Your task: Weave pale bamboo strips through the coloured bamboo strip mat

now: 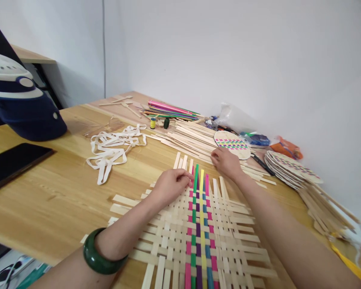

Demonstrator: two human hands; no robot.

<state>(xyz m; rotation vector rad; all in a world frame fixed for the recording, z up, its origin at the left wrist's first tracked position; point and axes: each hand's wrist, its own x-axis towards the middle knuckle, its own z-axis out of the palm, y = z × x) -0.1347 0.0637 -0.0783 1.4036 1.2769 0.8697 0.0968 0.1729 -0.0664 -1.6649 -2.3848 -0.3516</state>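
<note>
A woven mat of pale strips (168,237) lies on the wooden table, with pink, green, purple, yellow and blue strips running lengthwise through its middle. My left hand (173,184) rests over the mat's far left part, its fingers bent together at the upright ends beside a pink strip; what they pinch, if anything, is too small to name. Beyond the mat, my right hand (225,161) is at the near edge of a pile of loose pale strips (189,138), its fingertips curled together. Whether a strip is between them cannot be made out. A green bangle (100,253) circles my left wrist.
White ribbon (108,148) lies left of the mat, near a phone (15,164) and a blue container (24,100). Farther back are coloured strips (171,109), thread spools (153,123) and a round woven piece (232,144). Stacked fans (289,168) lie at the right.
</note>
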